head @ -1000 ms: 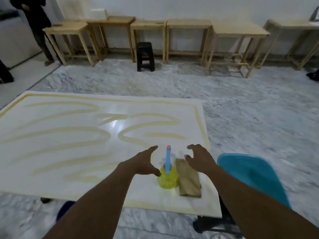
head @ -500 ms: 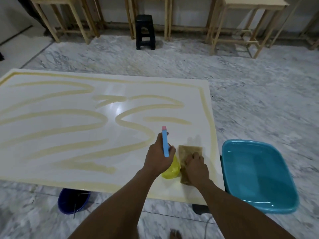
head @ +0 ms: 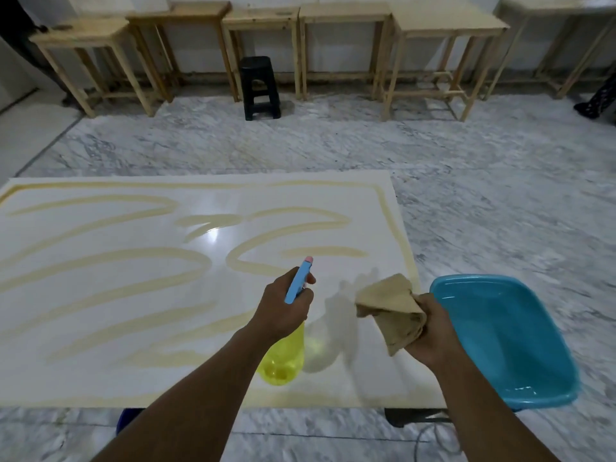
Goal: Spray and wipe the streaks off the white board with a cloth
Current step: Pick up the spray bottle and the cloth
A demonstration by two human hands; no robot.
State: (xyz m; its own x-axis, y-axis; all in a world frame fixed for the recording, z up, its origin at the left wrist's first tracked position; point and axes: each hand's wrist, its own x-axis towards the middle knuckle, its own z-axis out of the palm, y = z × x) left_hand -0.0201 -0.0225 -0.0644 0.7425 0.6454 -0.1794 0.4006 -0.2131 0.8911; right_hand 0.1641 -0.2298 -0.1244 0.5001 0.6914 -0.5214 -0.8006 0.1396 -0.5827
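Observation:
A large white board (head: pixel 140 295) lies flat in front of me, covered in long tan streaks (head: pixel 110 258). My left hand (head: pixel 283 308) grips a spray bottle (head: pixel 283 358) with a yellow body and a blue head, lifted above the board's near right part, nozzle pointing away from me. My right hand (head: pixel 430 331) holds a crumpled tan cloth (head: pixel 390 305) in the air over the board's right edge. Both objects cast shadows on the board.
A blue plastic basin (head: pixel 520 345) sits just right of the board. A dark blue bucket (head: pixel 128 418) peeks out beneath the near edge. Across the marble floor, wooden tables (head: pixel 343 31) line the far wall with a black stool (head: pixel 260 88).
Both hands reached the bottle and cloth resting on the board, closed on them, and have lifted them off the surface. My view tilted down, then back up.

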